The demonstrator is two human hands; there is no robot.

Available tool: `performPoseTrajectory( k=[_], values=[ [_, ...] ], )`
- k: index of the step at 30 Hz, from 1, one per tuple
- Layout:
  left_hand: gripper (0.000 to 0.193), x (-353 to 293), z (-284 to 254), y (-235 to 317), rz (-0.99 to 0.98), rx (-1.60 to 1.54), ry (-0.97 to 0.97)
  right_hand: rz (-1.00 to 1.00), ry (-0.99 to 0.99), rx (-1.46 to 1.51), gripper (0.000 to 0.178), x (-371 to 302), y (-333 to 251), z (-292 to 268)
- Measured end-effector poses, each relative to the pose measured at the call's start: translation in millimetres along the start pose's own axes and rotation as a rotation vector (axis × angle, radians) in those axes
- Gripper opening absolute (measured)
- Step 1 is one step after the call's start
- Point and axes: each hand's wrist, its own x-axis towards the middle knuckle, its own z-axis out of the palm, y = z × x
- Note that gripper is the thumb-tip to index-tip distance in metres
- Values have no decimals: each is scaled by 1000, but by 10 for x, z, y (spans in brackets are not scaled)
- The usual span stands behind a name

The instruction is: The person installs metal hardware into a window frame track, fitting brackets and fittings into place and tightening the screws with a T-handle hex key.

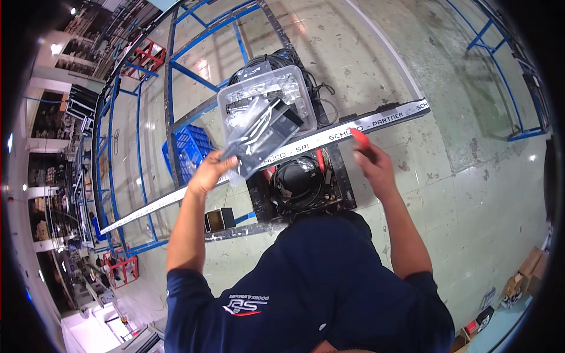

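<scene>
My left hand (210,170) is closed on the near end of a clear plastic bag (265,138) with flat dark pieces inside. The bag is tilted over the front of a clear plastic tub (222,106), which holds more bagged parts. Off to the right, my right hand (374,167) grips a small red-ended tool (359,139); its kind is too blurred to make out. Below both hands runs a long profile (329,138) covered in white printed tape, lying across a dark frame. The bag hides part of the profile and the tub.
Behind the tub lie coiled black cables (282,59). A blue crate (191,150) stands left of it. Nearer me, a dark box of cables (300,182) sits under the profile. Blue metal racks (194,73) rise at the far left, and another rack (512,94) stands far right.
</scene>
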Motion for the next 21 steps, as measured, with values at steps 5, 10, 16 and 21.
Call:
performPoseTrajectory(
  k=[5, 10, 16, 21],
  values=[
    [36, -628, 746, -262, -173, -178, -10, -12, -342, 175, 29, 461, -228, 675],
    [36, -967, 1274, -412, -275, -259, -11, 255, -610, 117, 34, 473, 119, 793],
    [40, -1381, 1394, -510, -422, -238, 47, 554, -671, 324, 27, 327, 351, 603],
    [39, -1416, 1266, -611, -401, -365, -11, 579, -583, 386, 27, 344, 401, 405]
  ],
)
